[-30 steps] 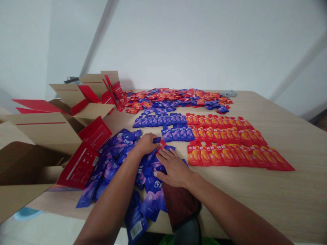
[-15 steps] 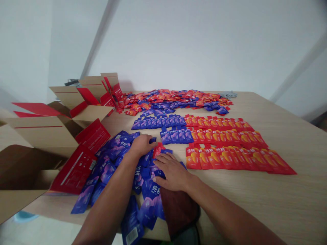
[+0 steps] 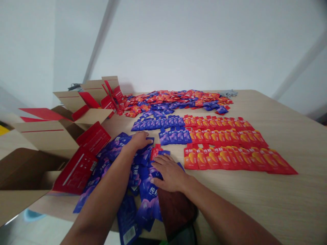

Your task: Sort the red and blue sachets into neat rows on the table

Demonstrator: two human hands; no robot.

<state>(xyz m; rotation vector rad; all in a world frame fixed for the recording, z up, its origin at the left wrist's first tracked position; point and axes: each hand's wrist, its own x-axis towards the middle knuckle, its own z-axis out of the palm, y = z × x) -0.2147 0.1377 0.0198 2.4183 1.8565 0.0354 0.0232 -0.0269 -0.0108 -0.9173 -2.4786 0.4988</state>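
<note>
A heap of purple pouches [image 3: 139, 183] with white lettering and round fruit pictures lies in front of me, near the table's edge. At its far side is my left hand [image 3: 140, 140], with its fingers curled onto the edge of a purple pouch [image 3: 150, 141]. My right hand [image 3: 169, 173] rests palm down on the heap's right side, its fingers stretched out over the pouches. Just beyond those fingertips, a red pouch [image 3: 155, 151] shows partly between the purple ones. Beneath my right wrist is a dark red piece of cloth [image 3: 176, 212] with black edging.
Overlapping rows of red pouches [image 3: 230, 158] lie to the right, continued leftward by purple rows [image 3: 175, 136]. A long mixed pile [image 3: 176, 98] spans the table's back, beside a grey cloth [image 3: 228, 93]. Open red-and-brown cardboard boxes [image 3: 46, 136] stand along the left.
My left hand has shifted slightly left, still at the heap's far side. My right hand stays flat on the pouches. The view has moved a little.
</note>
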